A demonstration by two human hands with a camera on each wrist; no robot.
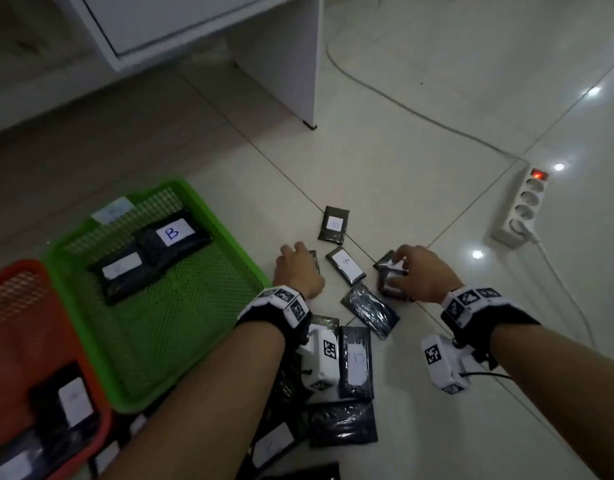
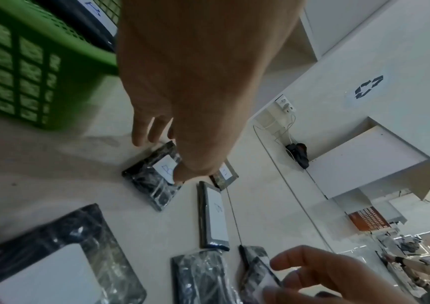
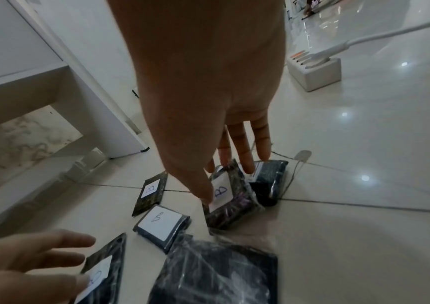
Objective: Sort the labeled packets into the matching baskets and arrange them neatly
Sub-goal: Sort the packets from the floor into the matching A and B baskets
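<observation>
Both hands are down among the packets scattered on the floor. Left hand has its fingers spread over a B-labeled packet, thumb pressing on its white label and fingertips at the far edge; whether it has truly closed round the packet I cannot tell. Right hand pinches another B packet, thumb on the label and fingers curled over the far edge, tilting it up off the tile beside a darker packet.

These packets look light, flat and wrapped in shiny film, so probably slippery and a bit crinkly; gripping across the short edges, thumb on the paper label, seems the surest hold.

More packets lie between and below the hands, some label-up, some face-down. Left of them, the green basket holds two packets at its far end, one plainly marked B. Beside it, the red basket holds several more, their labels blurred.
</observation>
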